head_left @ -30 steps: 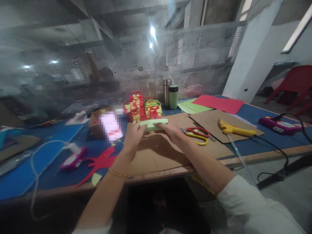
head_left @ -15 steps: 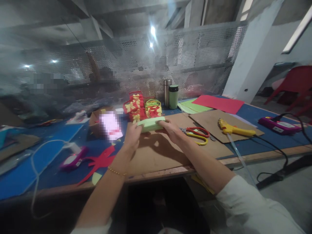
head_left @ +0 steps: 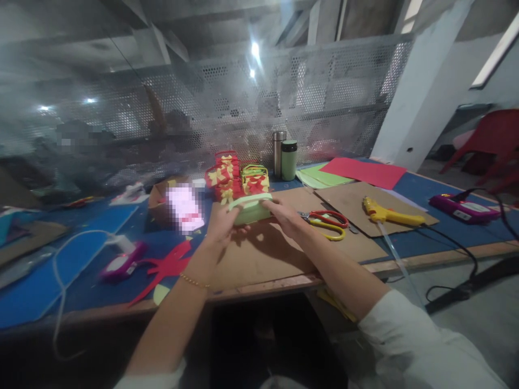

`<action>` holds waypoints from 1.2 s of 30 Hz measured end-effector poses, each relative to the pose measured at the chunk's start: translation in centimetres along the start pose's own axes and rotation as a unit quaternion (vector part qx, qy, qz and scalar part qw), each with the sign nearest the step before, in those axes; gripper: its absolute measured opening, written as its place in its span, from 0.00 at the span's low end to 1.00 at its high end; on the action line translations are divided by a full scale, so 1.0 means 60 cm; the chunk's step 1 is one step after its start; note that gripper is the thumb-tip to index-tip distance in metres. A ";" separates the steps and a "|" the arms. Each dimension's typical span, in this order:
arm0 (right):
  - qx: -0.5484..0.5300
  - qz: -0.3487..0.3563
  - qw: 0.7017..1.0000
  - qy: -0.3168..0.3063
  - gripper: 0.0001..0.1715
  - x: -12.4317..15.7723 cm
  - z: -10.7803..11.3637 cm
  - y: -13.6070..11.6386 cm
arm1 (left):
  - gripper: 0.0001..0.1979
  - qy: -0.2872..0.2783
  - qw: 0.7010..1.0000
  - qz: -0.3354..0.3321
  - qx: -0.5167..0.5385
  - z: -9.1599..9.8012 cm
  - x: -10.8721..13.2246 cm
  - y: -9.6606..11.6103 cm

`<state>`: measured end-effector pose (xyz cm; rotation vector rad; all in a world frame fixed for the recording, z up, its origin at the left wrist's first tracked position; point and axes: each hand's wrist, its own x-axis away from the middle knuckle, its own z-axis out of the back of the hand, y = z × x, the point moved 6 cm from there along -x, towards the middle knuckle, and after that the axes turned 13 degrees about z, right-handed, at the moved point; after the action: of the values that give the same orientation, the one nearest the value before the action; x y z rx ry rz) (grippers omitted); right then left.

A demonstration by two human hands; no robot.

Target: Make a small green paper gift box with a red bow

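Between my hands is a pale green box-like paper piece [head_left: 252,210], held just above a brown cardboard sheet [head_left: 259,259]. My left hand [head_left: 223,222] grips its left end, thumb on the near side and fingers partly under it. The right end is pinched by my right hand [head_left: 284,215], whose fingers are partly hidden behind the piece. Just right of my right hand lie scissors [head_left: 330,222] with red and yellow handles. Behind the green piece stand red and yellow paper baskets with bows [head_left: 225,175] and a green-handled one [head_left: 255,181].
A yellow glue gun [head_left: 393,216] with a glue stick rests on cardboard at right. Red paper [head_left: 365,172], a green tumbler [head_left: 288,161] and a steel flask [head_left: 278,148] stand or lie behind. Red paper scraps [head_left: 168,266], a lit phone [head_left: 184,208] and a purple device [head_left: 121,263] are left.
The green piece has tilted so that more of its near side and upper rim show. My left fingers have shifted beneath its left end.
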<state>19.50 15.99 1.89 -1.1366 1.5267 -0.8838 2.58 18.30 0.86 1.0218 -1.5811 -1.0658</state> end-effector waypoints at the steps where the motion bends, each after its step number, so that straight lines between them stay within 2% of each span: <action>1: -0.002 0.000 1.000 -0.006 0.11 0.001 0.000 -0.004 | 0.24 0.002 1.000 0.013 -0.007 -0.001 0.003 0.002; 6: -0.047 0.018 0.998 -0.035 0.16 0.003 0.001 -0.027 | 0.19 0.010 0.995 0.094 0.016 0.003 0.004 0.000; 12: -0.018 0.041 0.996 -0.072 0.21 0.004 -0.005 -0.029 | 0.20 0.019 0.993 0.110 0.023 0.003 0.002 -0.001; 21: -0.021 0.056 0.998 -0.016 0.16 -0.004 0.013 -0.030 | 0.19 -0.013 0.998 0.067 0.015 -0.002 0.029 0.030; 25: -0.024 0.045 0.999 0.004 0.15 -0.008 0.020 -0.025 | 0.25 0.028 0.999 -0.007 -0.038 0.010 0.028 0.042; 30: -0.006 0.029 1.000 0.001 0.16 -0.009 0.021 -0.011 | 0.23 0.046 0.991 -0.100 -0.080 0.011 0.017 0.034; 33: 0.001 0.025 1.000 -0.002 0.16 -0.009 0.021 -0.008 | 0.24 0.049 0.991 -0.103 -0.067 0.013 0.009 0.028; 36: -0.004 0.021 1.000 -0.006 0.18 -0.008 0.019 -0.012 | 0.22 0.042 0.996 -0.074 -0.040 0.016 0.008 0.028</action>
<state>20.81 16.25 2.41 -1.1102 1.5392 -0.8427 1.34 18.49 2.43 1.1280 -1.4015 -1.1608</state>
